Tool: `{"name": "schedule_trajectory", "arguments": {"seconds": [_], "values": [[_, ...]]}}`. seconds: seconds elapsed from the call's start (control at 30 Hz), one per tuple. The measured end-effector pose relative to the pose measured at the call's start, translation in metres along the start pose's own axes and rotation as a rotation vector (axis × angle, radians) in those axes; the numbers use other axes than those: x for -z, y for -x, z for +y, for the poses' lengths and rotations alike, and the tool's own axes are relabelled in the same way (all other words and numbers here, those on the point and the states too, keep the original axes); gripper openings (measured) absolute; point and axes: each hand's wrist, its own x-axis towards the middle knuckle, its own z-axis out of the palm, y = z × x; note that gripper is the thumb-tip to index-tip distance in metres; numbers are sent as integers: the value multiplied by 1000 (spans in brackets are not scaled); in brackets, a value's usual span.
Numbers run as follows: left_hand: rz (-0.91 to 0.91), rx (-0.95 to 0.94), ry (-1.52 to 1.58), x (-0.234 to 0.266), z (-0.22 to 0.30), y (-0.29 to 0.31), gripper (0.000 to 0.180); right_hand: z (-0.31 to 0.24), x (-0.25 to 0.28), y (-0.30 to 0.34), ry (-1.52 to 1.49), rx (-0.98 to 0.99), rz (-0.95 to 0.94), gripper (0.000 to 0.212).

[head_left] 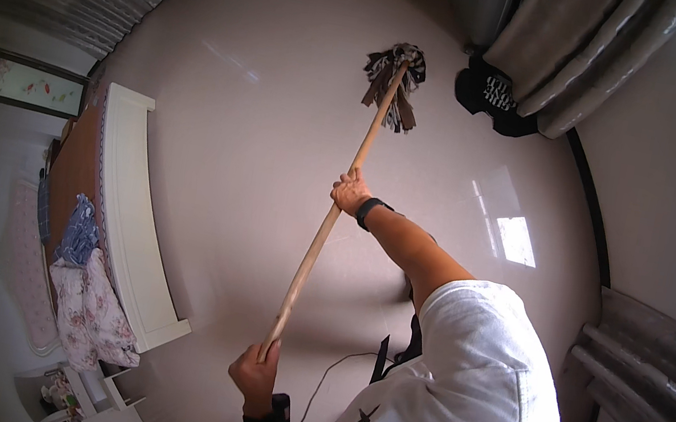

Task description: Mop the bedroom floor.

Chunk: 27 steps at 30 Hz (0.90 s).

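Both hands gripped a long, pale wooden mop handle (328, 218): left hand (253, 374) closed round its top end, right hand (351, 192) wrapped mid-shaft. Its dark rag head (395, 84) rested on the glossy beige tiled floor (266, 108). The stiff, light pole probably handled best held that way; the limp strands would drag.

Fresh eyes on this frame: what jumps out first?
A long wooden mop runs up the middle, its rag head on the glossy pale floor. The right hand grips the pole midway and the left hand holds its lower end. At left, a white bed frame carries crumpled floral bedding.
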Motion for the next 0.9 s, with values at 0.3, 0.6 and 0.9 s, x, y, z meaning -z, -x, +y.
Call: {"name": "schedule_trajectory", "arguments": {"seconds": [0.3, 0.6, 0.9], "values": [[-185, -195, 14, -3, 55, -68, 24, 99, 9, -1, -194, -228, -21, 10], [-411, 179, -91, 231, -41, 43, 14, -70, -24, 52, -206, -2, -138, 22], [113, 473, -579, 388, -152, 129, 41, -311, -38, 141, -478, 275, -3, 11]]}}
